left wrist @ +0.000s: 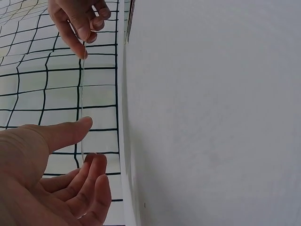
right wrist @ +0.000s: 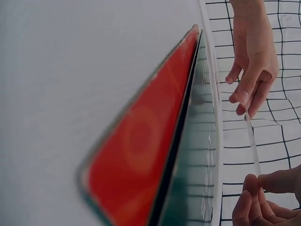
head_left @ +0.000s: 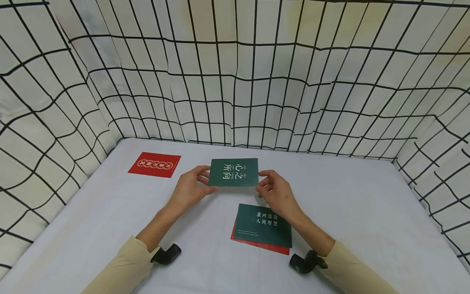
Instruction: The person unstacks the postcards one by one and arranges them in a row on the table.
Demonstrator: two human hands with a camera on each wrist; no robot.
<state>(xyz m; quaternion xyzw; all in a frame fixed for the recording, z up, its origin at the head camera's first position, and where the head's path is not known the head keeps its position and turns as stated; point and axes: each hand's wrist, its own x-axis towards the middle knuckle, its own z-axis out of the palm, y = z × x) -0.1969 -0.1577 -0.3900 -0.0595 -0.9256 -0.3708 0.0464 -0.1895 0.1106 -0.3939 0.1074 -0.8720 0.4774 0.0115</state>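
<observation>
A dark green card (head_left: pixel 233 172) printed with large white characters is held up over the table, its printed face visible in the head view. My left hand (head_left: pixel 191 188) pinches its left edge between thumb and fingers. At the opposite edge, my right hand (head_left: pixel 279 195) pinches the lower right corner. Both wrist views show this card edge-on, as a thin pale strip (right wrist: pixel 252 141). Below my right hand lies another green card (head_left: pixel 262 228) with small white writing, partly covered by the right wrist. A red card (head_left: pixel 258 244) pokes out from under it.
Toward the back left of the white table (head_left: pixel 352 204) lies a red card (head_left: pixel 154 164) with a row of gold ringed characters. White panels with a black grid (head_left: pixel 271 90) enclose the table at the back and both sides. Black wrist devices (head_left: pixel 167 254) sit at both cuffs.
</observation>
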